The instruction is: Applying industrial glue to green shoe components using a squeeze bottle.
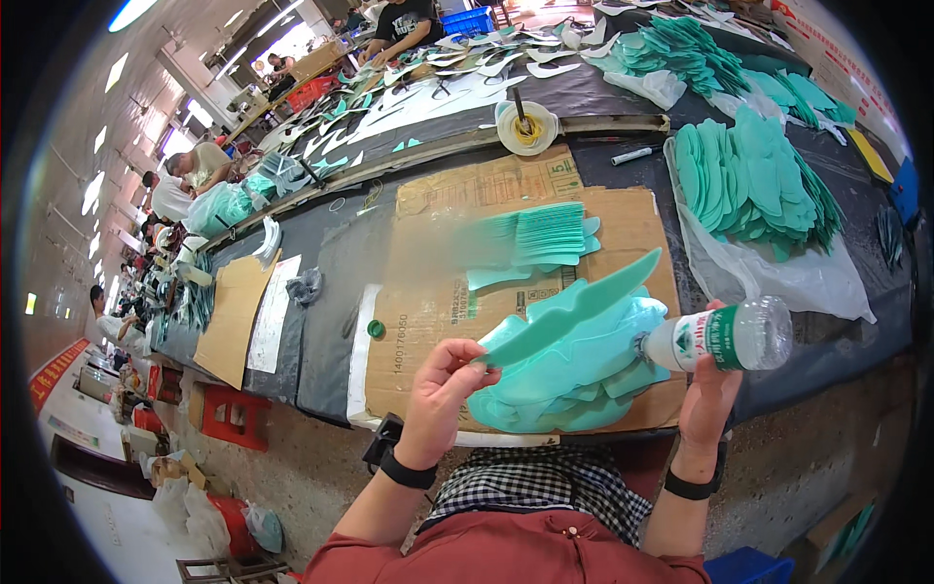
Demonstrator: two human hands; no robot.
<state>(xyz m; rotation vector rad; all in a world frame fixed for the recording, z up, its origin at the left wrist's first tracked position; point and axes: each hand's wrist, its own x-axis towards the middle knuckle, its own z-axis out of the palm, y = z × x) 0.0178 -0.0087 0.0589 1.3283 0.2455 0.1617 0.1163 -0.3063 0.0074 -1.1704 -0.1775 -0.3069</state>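
My left hand pinches the lower end of a long, curved teal sheet piece, which slants up to the right. In my right hand is a clear plastic bottle with a green and white label, tipped on its side with its neck toward the left. That neck hangs over a loose heap of teal cut pieces on flattened cardboard. Beyond the heap lies a row of overlapping teal strips, its left part blurred. A small green cap sits on the cardboard's left side.
Large stacks of teal pieces rest on plastic sheeting at the right. A marker lies near a wooden bar holding a white spool. Farther off, people work along tables of cut pieces. A red stool stands at the lower left.
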